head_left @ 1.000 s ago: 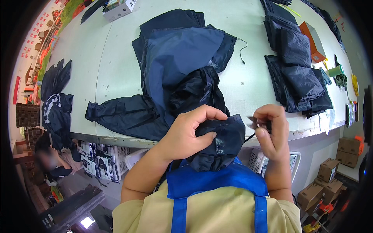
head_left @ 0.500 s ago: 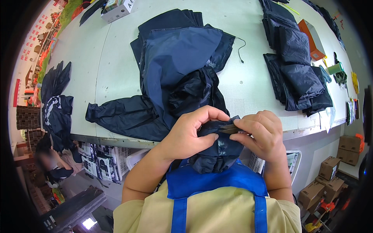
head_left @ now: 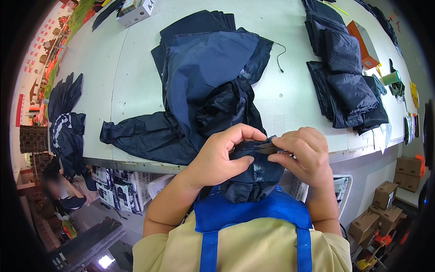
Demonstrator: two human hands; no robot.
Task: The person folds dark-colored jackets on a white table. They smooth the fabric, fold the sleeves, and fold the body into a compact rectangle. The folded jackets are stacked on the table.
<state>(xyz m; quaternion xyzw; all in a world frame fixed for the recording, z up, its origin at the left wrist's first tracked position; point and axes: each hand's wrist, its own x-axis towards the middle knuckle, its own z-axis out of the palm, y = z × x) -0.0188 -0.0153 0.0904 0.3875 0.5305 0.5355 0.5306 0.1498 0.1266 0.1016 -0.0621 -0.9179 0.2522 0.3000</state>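
Observation:
A dark navy jacket [head_left: 204, 59] lies spread on the table, one sleeve [head_left: 142, 136] stretched to the left. Its lower part bunches over the table's near edge, against my blue apron. My left hand [head_left: 224, 152] pinches a fold of this jacket between thumb and fingers. Close beside it, my right hand [head_left: 302, 152] grips small metal thread snips [head_left: 267, 148] between thumb and fingers. The blades point left and lie along the edge of the pinched fabric. My right fingers hide the rear of the snips.
Folded dark garments [head_left: 346, 86] are stacked on the right, near an orange box [head_left: 362, 47]. More dark clothing [head_left: 68, 131] hangs at the left edge, where a person [head_left: 65, 190] sits. Baskets with packages [head_left: 120, 190] stand under the table; cartons [head_left: 385, 195] are at the lower right.
My right fingers have shifted slightly on the snips, and the blades have turned a little, looking narrower. My left hand keeps its pinch on the fabric.

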